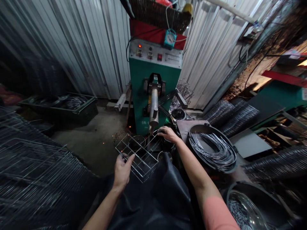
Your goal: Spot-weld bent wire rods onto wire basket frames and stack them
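Note:
A wire grid rack (142, 156) is held out in front of me, tilted, below the electrode arm (154, 105) of a green spot welding machine (155, 68). My left hand (122, 169) is closed on the rack's near left edge, thumb on top. At the far right corner, beside the lower end of the electrode, my right hand (168, 134) has its fingers closed on the rack's wire. Small orange sparks fly left of the rack. A dark apron (153, 195) covers my lap under it.
Stacked wire grids (43, 172) fill the left side. A green bin (81, 110) of metal pieces stands behind them. On the right, a round pan (203, 129) holds bent wires (216, 153). A metal bowl (254, 207) of short wire pieces lies nearer.

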`<action>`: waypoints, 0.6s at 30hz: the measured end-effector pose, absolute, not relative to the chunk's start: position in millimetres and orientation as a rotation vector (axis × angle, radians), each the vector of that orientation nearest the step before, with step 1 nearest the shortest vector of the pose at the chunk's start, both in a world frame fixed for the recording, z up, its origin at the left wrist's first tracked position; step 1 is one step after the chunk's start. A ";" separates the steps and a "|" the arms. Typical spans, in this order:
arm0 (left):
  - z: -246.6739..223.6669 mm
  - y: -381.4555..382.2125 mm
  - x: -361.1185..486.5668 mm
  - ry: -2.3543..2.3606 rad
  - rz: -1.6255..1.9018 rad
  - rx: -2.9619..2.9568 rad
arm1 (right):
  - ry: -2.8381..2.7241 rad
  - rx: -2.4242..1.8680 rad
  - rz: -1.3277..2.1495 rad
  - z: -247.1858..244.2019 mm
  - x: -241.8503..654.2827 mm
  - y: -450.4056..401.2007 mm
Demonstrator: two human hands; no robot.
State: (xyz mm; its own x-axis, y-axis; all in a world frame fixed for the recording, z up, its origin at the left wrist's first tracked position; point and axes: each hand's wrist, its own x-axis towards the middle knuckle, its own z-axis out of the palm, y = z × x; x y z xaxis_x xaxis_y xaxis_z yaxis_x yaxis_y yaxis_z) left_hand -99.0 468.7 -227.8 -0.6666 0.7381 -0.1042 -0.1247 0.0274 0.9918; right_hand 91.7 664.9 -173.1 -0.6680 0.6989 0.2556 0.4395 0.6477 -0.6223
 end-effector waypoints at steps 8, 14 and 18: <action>-223.5 480.1 -116.1 1.660 1.747 0.696 | -2.297 -0.939 0.669 -181.0 79.3 668.1; -222.1 491.7 -127.2 1.595 1.758 0.658 | -2.279 -0.971 0.616 -180.1 73.1 671.1; -214.6 494.0 -130.1 1.577 1.723 0.604 | -2.266 -1.005 0.633 -178.8 70.4 672.0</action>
